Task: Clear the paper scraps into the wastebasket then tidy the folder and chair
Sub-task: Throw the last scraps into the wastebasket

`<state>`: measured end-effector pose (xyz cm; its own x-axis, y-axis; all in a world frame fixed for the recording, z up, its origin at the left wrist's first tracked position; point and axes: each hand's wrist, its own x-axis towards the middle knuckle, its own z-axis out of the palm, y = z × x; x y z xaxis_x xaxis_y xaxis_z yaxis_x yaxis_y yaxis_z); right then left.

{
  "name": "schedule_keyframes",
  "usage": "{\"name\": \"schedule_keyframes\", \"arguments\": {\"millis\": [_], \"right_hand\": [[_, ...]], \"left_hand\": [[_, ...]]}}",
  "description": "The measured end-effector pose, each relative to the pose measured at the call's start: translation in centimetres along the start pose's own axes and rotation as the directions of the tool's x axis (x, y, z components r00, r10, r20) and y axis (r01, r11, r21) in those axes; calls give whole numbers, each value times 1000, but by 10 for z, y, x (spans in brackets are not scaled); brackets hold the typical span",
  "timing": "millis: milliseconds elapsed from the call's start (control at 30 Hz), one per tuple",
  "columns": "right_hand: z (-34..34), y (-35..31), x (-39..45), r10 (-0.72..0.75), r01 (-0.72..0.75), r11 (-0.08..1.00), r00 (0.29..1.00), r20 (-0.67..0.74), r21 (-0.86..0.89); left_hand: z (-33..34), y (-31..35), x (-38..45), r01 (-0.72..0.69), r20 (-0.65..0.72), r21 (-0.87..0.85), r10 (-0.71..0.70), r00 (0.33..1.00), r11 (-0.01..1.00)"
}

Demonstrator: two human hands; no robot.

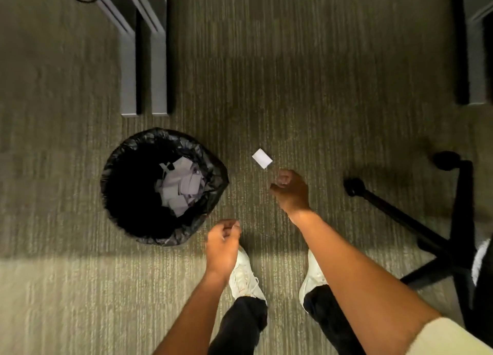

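1. Head view: the right hand is hanging just short of a white paper scrap that is lying on the carpet, fingers curled in loosely and grasping nothing I can make out.
2. The left hand is hovering beside the wastebasket, fingers bunched together; whether it is pinching anything, I cannot tell.
3. The wastebasket, lined with a black bag, is sitting left of the scrap with a heap of paper scraps inside.
4. The chair base is standing at the right, well apart from the basket.
5. White shoes are planted below the hands.
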<state>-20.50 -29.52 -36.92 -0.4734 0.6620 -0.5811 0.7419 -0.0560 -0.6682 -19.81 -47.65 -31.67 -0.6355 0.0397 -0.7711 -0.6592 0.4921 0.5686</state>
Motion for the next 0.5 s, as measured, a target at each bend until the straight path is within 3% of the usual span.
{"name": "schedule_keyframes", "arguments": {"millis": [267, 500], "right_hand": [[36, 76, 93, 38, -37, 997, 999, 13, -60], [75, 127, 161, 43, -42, 997, 999, 23, -66]], "left_hand": [[72, -62, 78, 86, -47, -89, -90, 995, 992], [107, -111, 153, 49, -42, -2, -49, 998, 999]]}}
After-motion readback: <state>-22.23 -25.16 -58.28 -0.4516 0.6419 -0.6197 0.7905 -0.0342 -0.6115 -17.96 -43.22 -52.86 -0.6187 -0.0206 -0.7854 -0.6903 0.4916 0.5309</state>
